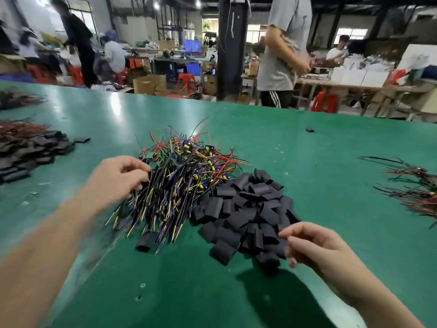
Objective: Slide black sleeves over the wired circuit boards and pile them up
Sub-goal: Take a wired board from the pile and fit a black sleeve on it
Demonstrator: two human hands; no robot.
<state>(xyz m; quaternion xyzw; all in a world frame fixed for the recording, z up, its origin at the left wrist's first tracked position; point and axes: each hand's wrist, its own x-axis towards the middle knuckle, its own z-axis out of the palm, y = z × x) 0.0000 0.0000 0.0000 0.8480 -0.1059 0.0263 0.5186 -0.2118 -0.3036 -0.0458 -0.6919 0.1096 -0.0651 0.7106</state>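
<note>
A tangled heap of wired circuit boards, with red, yellow, blue and black leads, lies mid-table. Right beside it sits a heap of short black sleeves. My left hand reaches into the left edge of the board heap, its fingertips curled onto a bunch of wires there. My right hand hovers at the near right edge of the sleeve heap, fingers loosely curled and holding nothing. One black sleeve lies alone at the near end of the wires.
On the green table, a pile of sleeved boards lies far left and more wired pieces far right. Stray sleeves lie about. A person in a grey shirt stands beyond the far edge.
</note>
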